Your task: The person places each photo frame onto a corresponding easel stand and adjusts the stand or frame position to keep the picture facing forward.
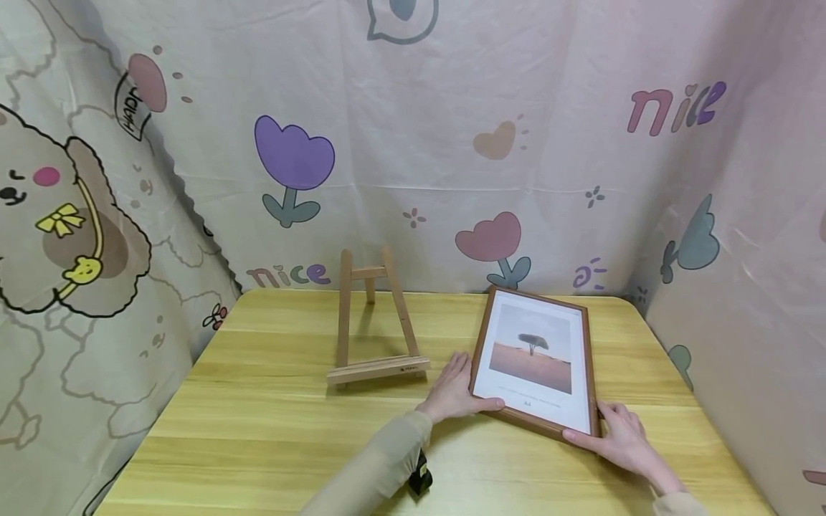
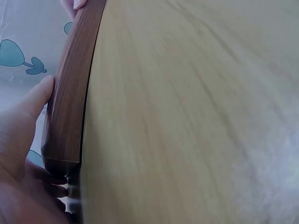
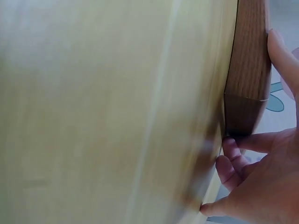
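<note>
A brown wooden picture frame (image 1: pixel 530 411) with a tree print lies at a slant on the right half of the table. My left hand (image 1: pixel 454 390) grips its near left corner, thumb over the front edge and fingers along the left side. At the near right corner my right hand (image 1: pixel 618 435) holds it the same way, its thumb on the front edge. Close up in the left wrist view, the frame's edge (image 2: pixel 70 102) runs along the tabletop beside my thumb. In the right wrist view, curled fingers (image 3: pixel 230 170) sit under the frame's corner (image 3: pixel 245 109).
A small wooden easel (image 1: pixel 377 369) stands left of the frame, its ledge facing me. The pale wood table (image 1: pixel 258 408) meets printed cloth hangings (image 1: pixel 413 143) at the back and sides. A black device (image 1: pixel 421 476) sits by my left sleeve.
</note>
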The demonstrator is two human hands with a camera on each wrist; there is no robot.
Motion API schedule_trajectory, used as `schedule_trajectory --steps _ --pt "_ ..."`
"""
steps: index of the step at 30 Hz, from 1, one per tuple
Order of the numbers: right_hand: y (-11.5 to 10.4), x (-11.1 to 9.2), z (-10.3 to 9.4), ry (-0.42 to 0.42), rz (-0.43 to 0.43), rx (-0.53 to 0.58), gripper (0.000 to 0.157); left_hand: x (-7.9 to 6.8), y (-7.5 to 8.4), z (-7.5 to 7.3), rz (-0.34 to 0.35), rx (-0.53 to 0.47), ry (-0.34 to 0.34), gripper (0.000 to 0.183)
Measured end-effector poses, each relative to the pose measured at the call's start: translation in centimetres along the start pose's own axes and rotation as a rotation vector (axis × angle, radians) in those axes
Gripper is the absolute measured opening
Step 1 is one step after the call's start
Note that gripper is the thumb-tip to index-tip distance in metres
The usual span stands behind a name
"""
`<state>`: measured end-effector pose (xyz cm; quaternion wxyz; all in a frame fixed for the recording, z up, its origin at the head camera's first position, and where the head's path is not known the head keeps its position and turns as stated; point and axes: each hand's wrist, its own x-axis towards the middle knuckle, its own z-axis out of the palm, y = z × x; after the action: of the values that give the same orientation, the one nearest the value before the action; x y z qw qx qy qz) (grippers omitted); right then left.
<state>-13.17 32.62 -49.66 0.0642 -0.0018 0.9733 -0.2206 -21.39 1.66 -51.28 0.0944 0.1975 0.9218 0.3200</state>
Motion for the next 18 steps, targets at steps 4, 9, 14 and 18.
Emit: schedule_trajectory --steps 4,9,14,18 --pt "-0.15 0.10 -0.05 -0.024 0.024 0.030 0.108 -0.05 0.06 0.07 0.009 -0.040 0.016 0.114" --pt "-0.06 0.27 -0.04 -0.070 0.060 0.128 0.110 0.08 0.19 0.23 0.045 -0.083 0.044 0.108" --pt "0.03 0.22 -0.05 -0.099 0.071 0.242 0.108 0.41 0.36 0.44 0.139 -0.119 0.069 0.100" --pt "-0.05 0.15 0.01 -0.100 0.077 0.264 0.107 0.35 0.31 0.62 0.119 -0.158 0.069 0.101"
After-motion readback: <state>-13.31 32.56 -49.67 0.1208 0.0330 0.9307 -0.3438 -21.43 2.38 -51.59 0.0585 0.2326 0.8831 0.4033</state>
